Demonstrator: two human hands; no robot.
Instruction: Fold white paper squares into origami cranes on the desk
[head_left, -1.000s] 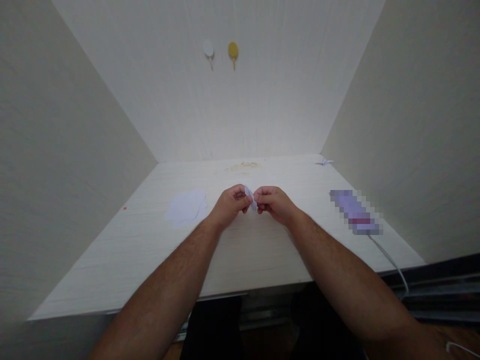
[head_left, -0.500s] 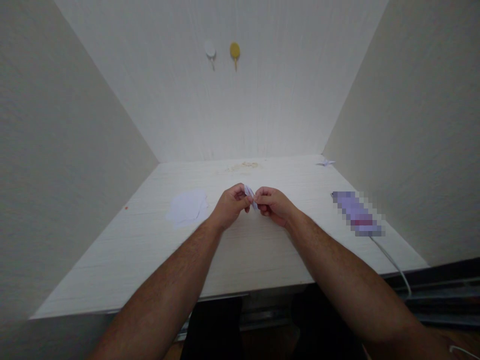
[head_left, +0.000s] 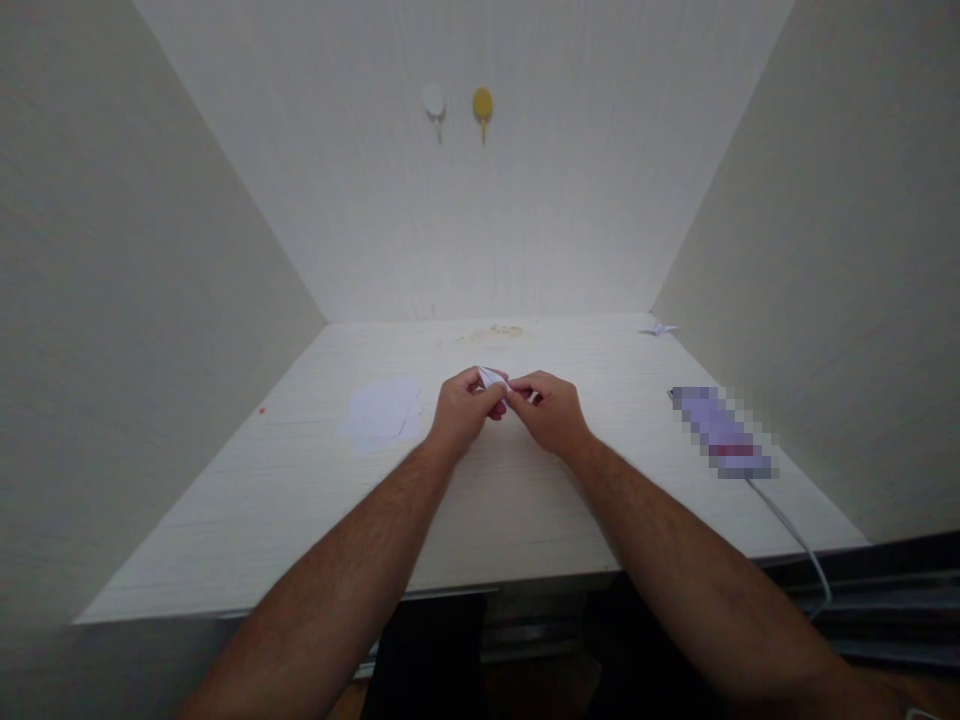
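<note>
- White folded paper [head_left: 490, 378] is in the air between the two hands, above the middle part of the table [head_left: 517, 510]; from my distant place I see its pointed end directed up and to the left.
- Left hand [head_left: 459, 412] is narrow, holding this folded paper: the thumb lies over its near face and the other fingers are behind it.
- Right hand [head_left: 553, 412] is also narrow, with thumb and forefinger closed at the lower right end of the folded paper; its other fingers I cannot see well.
- Fingertips of both hands are very close together, so I cannot tell exactly which folds they cover.
- To the left of the left hand, I see loose white sheets [head_left: 381, 412] lying flat, overlapping each other.
- Near the far right corner of the table, a small white paper piece with pointed ends [head_left: 658, 328] rests, well apart from the hands.
- On the right side lies a pixelated object [head_left: 716, 425], which I cannot identify; a pale cable [head_left: 787, 528] goes from its near end over the table edge.
- On the back wall [head_left: 585, 200] I observe a white hook [head_left: 433, 100] and, just beside it, a yellow hook [head_left: 482, 103].
</note>
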